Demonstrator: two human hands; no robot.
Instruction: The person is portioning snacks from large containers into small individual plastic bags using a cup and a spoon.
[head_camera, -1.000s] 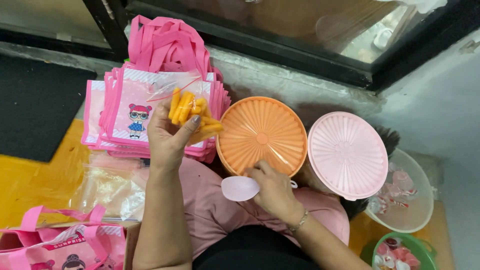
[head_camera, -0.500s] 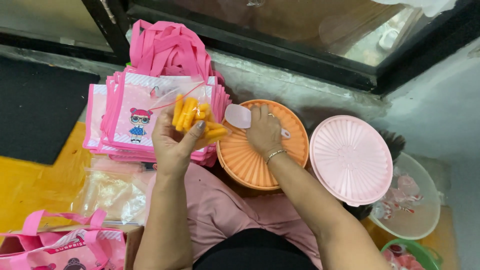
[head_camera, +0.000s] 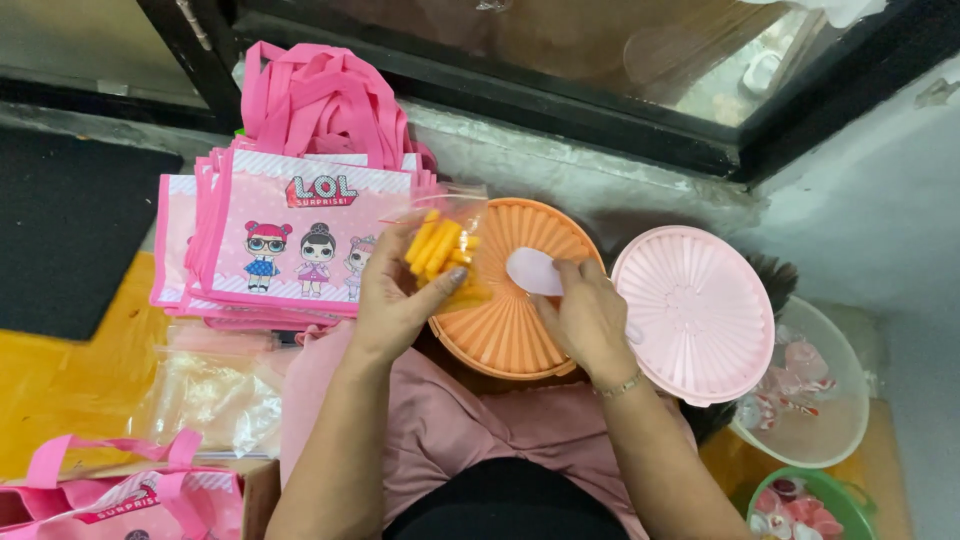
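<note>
My left hand (head_camera: 395, 300) holds up a small clear plastic bag (head_camera: 445, 250) with yellow-orange stick snacks inside. My right hand (head_camera: 585, 320) grips a pale pink scoop (head_camera: 533, 271) and rests over a round orange ribbed lid (head_camera: 500, 330) in front of me. The scoop is just right of the bag's mouth. A round pink ribbed lid (head_camera: 695, 315) lies to the right of the orange one.
A stack of pink cartoon tote bags (head_camera: 290, 240) stands at the left. Clear plastic bags (head_camera: 215, 395) lie on the yellow floor. More pink bags (head_camera: 120, 495) sit bottom left. A clear bowl (head_camera: 815, 395) and a green basket (head_camera: 810, 505) of wrapped sweets are at the right.
My right hand rose with the scoop from my lap to the bag, then dropped slightly onto the orange lid. The left hand kept holding the snack bag.
</note>
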